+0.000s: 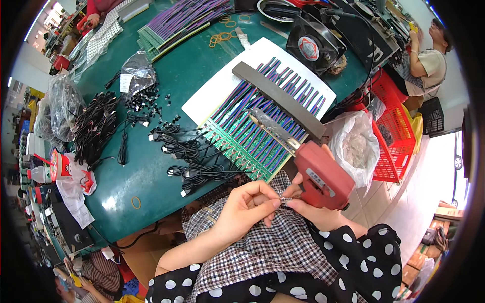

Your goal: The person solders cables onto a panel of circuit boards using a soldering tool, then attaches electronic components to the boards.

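Observation:
My right hand (pixel 321 216) is wrapped round the handle of a red soldering gun (pixel 326 177), whose tip points up and left over a green circuit board panel (pixel 237 144). Close beside it, my left hand (pixel 248 206) is closed in a pinch. A small silvery piece (pixel 284 200) shows between the fingertips of both hands, too small to name. Rows of purple and blue wires run from the panel, and a dark grey bar (pixel 280 98) lies across them. Black cables with plugs (pixel 189 174) hang off the panel's left edge. A white board (pixel 199 103) lies underneath.
Small black parts (pixel 146 101), a clear bag (pixel 137 73) and a black cable bundle (pixel 96 126) lie on the green table (pixel 118 197). A black fan (pixel 313 45) stands behind. On the right are a white plastic bag (pixel 353 146) and red crates (pixel 391 146). Other people work nearby.

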### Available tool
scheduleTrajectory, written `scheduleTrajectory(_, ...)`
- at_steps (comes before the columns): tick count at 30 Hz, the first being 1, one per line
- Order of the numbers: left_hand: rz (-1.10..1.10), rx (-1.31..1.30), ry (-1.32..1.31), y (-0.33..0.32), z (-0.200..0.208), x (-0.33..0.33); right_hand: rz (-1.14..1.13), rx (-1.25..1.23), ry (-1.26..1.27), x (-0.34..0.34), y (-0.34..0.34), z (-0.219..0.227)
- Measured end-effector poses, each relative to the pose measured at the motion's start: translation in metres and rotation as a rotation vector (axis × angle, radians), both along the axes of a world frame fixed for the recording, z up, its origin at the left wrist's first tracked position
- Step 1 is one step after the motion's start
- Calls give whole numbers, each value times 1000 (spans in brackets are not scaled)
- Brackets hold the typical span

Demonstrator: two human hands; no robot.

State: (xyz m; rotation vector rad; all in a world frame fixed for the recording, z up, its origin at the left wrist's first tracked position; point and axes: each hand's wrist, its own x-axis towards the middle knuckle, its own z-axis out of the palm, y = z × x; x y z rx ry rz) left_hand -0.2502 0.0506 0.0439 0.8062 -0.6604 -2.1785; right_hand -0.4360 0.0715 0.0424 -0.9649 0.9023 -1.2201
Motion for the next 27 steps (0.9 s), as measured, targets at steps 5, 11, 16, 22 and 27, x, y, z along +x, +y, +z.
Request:
scheduleTrajectory(5,20,-89,-73,3,-3,1,31,-28,50,5,-6,-2)
scheduleTrajectory(11,124,-256,-273,6,8,-4,0,44,32,6,-8,3)
scheduleTrajectory(16,292,-508,-637,6,8,0,96,143,70,-8,-7,-1)
scheduleTrajectory(22,388,-935,-1181,-6,-17,-14,104,155,171,-72,36,-24)
scheduleTrajectory(27,403,-1023,-1299,-6,-28,-16,129,314,319,-98,65,-20)
